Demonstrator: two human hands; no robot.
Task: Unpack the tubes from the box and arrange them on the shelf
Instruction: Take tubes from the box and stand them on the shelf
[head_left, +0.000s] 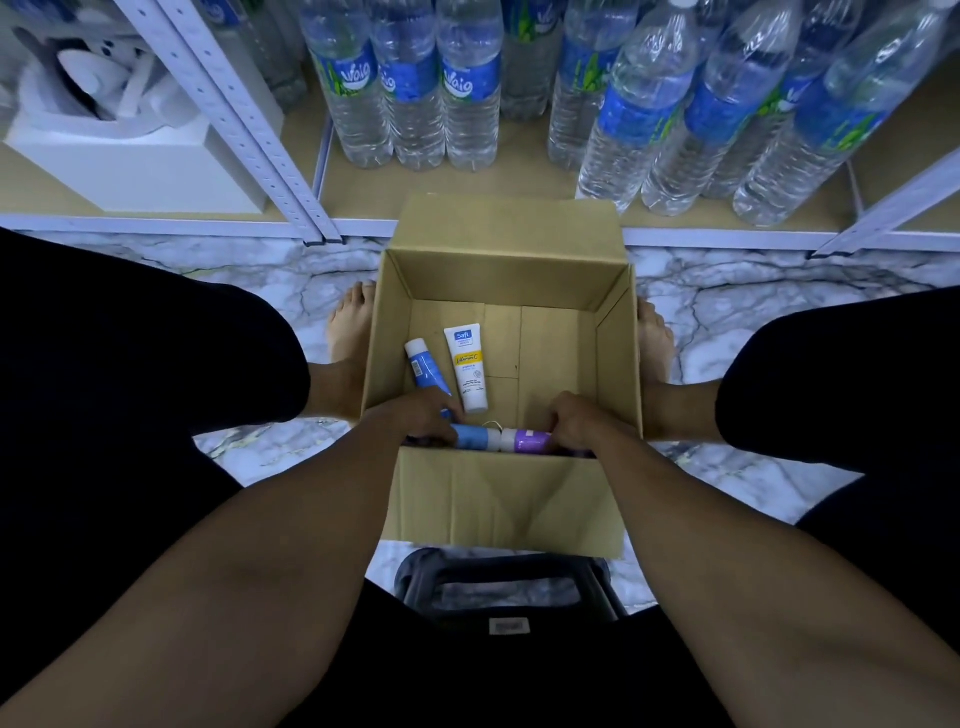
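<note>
An open cardboard box (511, 499) stands on the floor between my knees. Inside lie a white tube with a yellow band (467, 370) and a blue tube (425, 370) side by side. At the box's near wall, my left hand (421, 415) grips a blue tube (471, 437) and my right hand (582, 420) grips a purple tube (530, 441). The two tubes lie end to end, white caps meeting. Their far ends are hidden under my hands and the box wall.
A low wooden shelf (524, 184) behind the box carries several large water bottles (470, 88). A white shelf post (249, 119) and a white box (130, 156) stand at the left. Marble floor surrounds the box; a black stool frame (511, 577) sits below me.
</note>
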